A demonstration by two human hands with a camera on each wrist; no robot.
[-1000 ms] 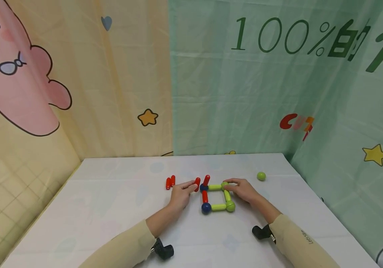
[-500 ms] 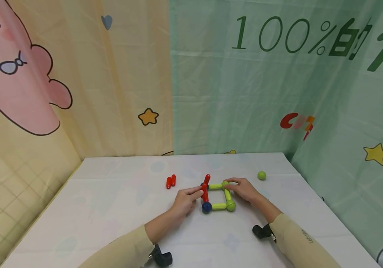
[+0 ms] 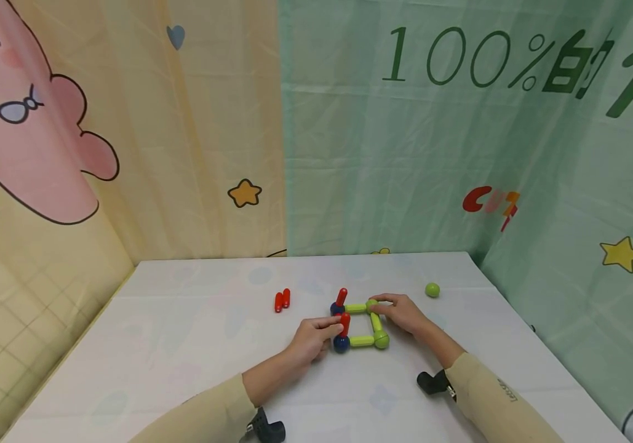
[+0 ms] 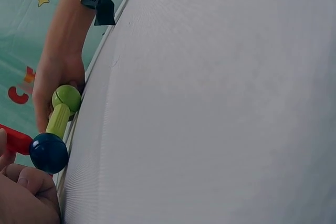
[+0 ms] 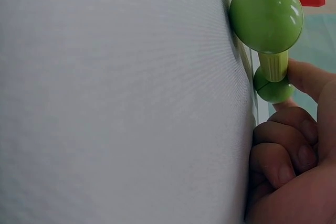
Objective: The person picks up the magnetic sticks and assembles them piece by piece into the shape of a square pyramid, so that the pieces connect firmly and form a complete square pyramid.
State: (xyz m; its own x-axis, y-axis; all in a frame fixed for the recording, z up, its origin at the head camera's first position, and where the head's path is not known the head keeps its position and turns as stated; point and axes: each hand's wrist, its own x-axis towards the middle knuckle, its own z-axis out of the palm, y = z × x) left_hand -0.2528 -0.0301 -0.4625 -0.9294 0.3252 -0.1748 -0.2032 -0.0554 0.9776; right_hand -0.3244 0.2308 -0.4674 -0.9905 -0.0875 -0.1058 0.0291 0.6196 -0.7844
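A square frame of rods and balls lies on the table. Its left corners are blue balls, the near one (image 3: 341, 343) and the far one (image 3: 337, 308); its right corners are green balls, the near one (image 3: 381, 339) and the far one (image 3: 372, 305). My left hand (image 3: 309, 338) pinches a red rod (image 3: 345, 323) that stands up at the near blue ball; in the left wrist view the rod's end meets that ball (image 4: 49, 153). Another red rod (image 3: 341, 296) rises from the far blue ball. With thumb and finger, my right hand (image 3: 401, 312) holds the far green ball.
Two loose red rods (image 3: 278, 302) lie side by side left of the frame. A single green ball (image 3: 432, 290) sits at the back right. Patterned curtains (image 3: 394, 160) hang behind and beside the white table (image 3: 194, 369).
My left hand has carried its red rod right and nearer to me, from beside the far blue ball to the top of the near one. The right hand stays in place.
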